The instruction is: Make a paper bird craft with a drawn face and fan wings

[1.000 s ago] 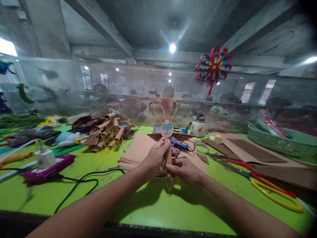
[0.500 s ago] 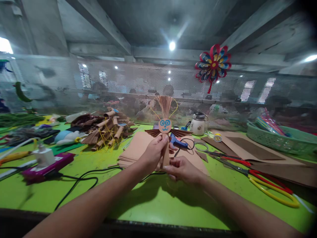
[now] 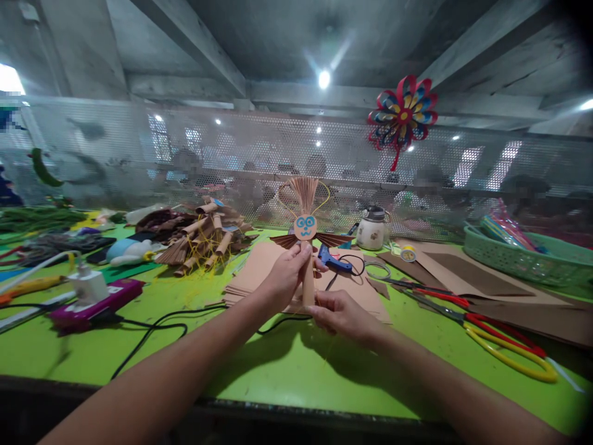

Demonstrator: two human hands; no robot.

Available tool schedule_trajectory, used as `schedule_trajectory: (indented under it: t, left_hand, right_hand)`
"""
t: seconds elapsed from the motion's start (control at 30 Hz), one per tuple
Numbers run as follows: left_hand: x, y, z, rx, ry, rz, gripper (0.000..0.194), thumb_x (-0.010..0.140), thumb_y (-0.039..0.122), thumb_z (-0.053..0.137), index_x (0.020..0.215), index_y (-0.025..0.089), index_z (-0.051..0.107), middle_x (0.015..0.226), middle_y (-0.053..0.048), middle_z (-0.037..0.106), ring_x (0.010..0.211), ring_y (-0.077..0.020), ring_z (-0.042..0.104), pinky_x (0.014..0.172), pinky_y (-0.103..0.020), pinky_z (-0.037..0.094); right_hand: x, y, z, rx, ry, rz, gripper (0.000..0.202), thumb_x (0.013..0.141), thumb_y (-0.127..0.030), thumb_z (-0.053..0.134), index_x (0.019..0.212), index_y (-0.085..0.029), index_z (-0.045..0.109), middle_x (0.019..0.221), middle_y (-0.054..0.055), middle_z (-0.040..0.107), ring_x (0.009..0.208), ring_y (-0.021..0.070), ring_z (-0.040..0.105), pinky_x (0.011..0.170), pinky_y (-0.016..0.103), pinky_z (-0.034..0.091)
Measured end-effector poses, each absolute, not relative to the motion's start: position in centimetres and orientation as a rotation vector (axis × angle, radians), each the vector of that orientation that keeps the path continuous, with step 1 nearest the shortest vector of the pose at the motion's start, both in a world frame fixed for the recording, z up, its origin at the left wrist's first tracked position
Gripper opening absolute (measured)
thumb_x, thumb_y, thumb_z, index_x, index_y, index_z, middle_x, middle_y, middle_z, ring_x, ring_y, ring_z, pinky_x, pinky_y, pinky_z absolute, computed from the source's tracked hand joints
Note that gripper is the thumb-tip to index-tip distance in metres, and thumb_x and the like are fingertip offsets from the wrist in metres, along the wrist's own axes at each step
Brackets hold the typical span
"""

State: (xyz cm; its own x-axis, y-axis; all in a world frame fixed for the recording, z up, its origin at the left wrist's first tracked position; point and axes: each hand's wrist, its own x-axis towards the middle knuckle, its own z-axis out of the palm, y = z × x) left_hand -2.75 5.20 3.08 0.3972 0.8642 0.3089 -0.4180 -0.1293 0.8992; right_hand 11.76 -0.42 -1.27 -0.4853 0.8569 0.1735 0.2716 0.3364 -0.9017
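A brown paper puppet stands upright between my hands, with a rolled tube body, fanned pleated wings, a pleated crest and a round face drawn in blue. Two thin yellow loops rise beside its head. My left hand is closed round the upper tube, thumb just under the face. Lower down, my right hand pinches the tube's bottom end from the right. Behind the puppet lie a stack of brown paper sheets and a blue glue gun.
Finished-looking paper tubes with yellow string are heaped at left. A purple power strip with a white plug and black cables lies nearer. At right are large scissors, a green basket, a tape roll and a lidded jar.
The puppet has risen slightly and shifted a little left, tilting somewhat, with both hands keeping their hold. The whole view has shifted slightly.
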Motion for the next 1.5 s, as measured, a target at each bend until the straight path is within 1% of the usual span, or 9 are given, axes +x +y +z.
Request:
schedule_trajectory:
  t: [0.23,0.43,0.63,0.73,0.8,1.0,1.2,1.33,1.5]
  left_hand:
    - [-3.6,6.3,3.6,1.251,0.450,1.181,0.021,0.092,0.033,0.062,0.087,0.014,0.055,0.074,-0.008,0.070,0.067,-0.0179,0.067,0.065,-0.028,0.053]
    - [-4.0,7.1,3.2,1.262,0.489,1.212,0.019,0.097,0.030,0.055,0.089,0.013,0.058,0.077,-0.003,0.068,0.070,-0.0157,0.067,0.067,-0.029,0.054]
    - [-3.9,6.9,2.9,1.324,0.483,1.170,0.026,0.091,0.039,0.063,0.086,0.015,0.059,0.077,-0.006,0.069,0.070,-0.0162,0.065,0.067,-0.026,0.051]
    - [-3.9,6.7,2.9,1.366,0.473,1.131,0.027,0.088,0.042,0.066,0.088,0.015,0.061,0.080,-0.007,0.070,0.076,-0.0181,0.065,0.070,-0.027,0.049]
    - [-3.7,6.4,2.8,1.395,0.465,1.099,0.028,0.085,0.042,0.069,0.088,0.015,0.064,0.085,-0.008,0.071,0.082,-0.0195,0.065,0.075,-0.028,0.049]
    - [-2.3,4.8,1.9,1.495,0.439,1.001,0.030,0.085,0.043,0.068,0.096,0.015,0.069,0.096,-0.008,0.069,0.093,-0.0222,0.062,0.086,-0.031,0.047]
    - [-2.0,4.2,1.7,1.674,0.498,1.025,0.034,0.087,0.047,0.063,0.096,0.015,0.069,0.093,-0.007,0.068,0.090,-0.0212,0.061,0.083,-0.029,0.046]
    - [-2.1,4.7,1.5,1.861,0.583,1.057,0.040,0.090,0.052,0.055,0.094,0.015,0.068,0.085,-0.005,0.066,0.074,-0.0177,0.059,0.068,-0.025,0.046]
    - [-2.7,5.3,0.9,2.173,0.747,1.125,0.032,0.093,0.041,0.050,0.077,0.016,0.063,0.066,-0.001,0.059,0.061,-0.0154,0.052,0.060,-0.025,0.038]
  right_hand:
    - [12.8,0.0,-1.3,-1.111,-2.056,0.898,0.058,0.096,-0.059,0.037,0.056,-0.020,0.050,0.047,0.000,0.054,0.046,0.0104,0.043,0.053,0.026,0.035]
    - [13.5,-0.7,-0.5,-1.108,-2.275,0.884,0.055,0.096,-0.054,0.043,0.056,-0.018,0.054,0.050,-0.001,0.056,0.044,0.0096,0.043,0.048,0.024,0.032]
    - [14.6,-1.4,1.8,-1.017,-2.520,0.700,0.045,0.095,-0.047,0.049,0.074,-0.015,0.072,0.068,0.004,0.065,0.058,0.0132,0.053,0.055,0.024,0.039]
    - [15.1,-1.0,2.4,-1.074,-2.324,0.462,0.030,0.088,-0.044,0.062,0.092,-0.018,0.077,0.093,0.009,0.073,0.083,0.0213,0.063,0.073,0.030,0.046]
    - [15.1,-0.6,2.4,-1.165,-2.079,0.403,0.030,0.088,-0.042,0.061,0.097,-0.017,0.077,0.099,0.011,0.074,0.087,0.0235,0.064,0.076,0.034,0.047]
    - [13.6,-0.1,1.6,-1.023,-1.685,0.902,0.031,0.079,-0.040,0.070,0.097,-0.015,0.076,0.095,0.008,0.075,0.090,0.0243,0.065,0.081,0.037,0.050]
    - [12.9,0.1,0.8,-1.013,-1.424,1.065,0.031,0.068,-0.038,0.077,0.088,-0.014,0.074,0.082,0.004,0.073,0.073,0.0176,0.061,0.072,0.032,0.049]
    - [13.3,0.4,1.1,-0.998,-1.353,1.042,0.036,0.064,-0.043,0.080,0.084,-0.014,0.071,0.079,0.004,0.071,0.067,0.0159,0.060,0.062,0.028,0.046]
    - [13.8,0.7,1.6,-0.978,-1.276,1.020,0.039,0.062,-0.048,0.082,0.076,-0.013,0.069,0.066,0.002,0.065,0.053,0.0105,0.049,0.049,0.025,0.037]
